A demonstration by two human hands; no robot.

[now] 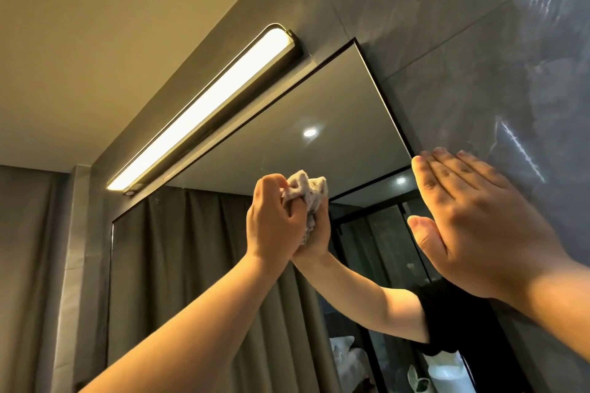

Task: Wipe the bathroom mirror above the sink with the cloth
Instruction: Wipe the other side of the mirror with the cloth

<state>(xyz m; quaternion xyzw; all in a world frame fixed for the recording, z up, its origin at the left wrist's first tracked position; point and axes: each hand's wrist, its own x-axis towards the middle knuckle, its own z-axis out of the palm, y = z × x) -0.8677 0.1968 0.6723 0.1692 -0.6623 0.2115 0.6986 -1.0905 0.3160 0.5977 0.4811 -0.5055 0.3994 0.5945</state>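
Observation:
The mirror (281, 124) fills the middle of the view, seen from below, with a thin dark frame. My left hand (271, 220) grips a crumpled pale cloth (303, 190) and presses it against the glass in the mirror's upper part; the hand's reflection meets it there. My right hand (472, 220) lies flat, fingers straight, on the grey tiled wall beside the mirror's right edge. It holds nothing.
A long lit lamp bar (204, 105) is fixed to the wall just above the mirror's top edge. Glossy grey marble-look tiles (479, 41) cover the wall to the right. The glass reflects curtains, a ceiling spotlight and a dark-framed glass partition.

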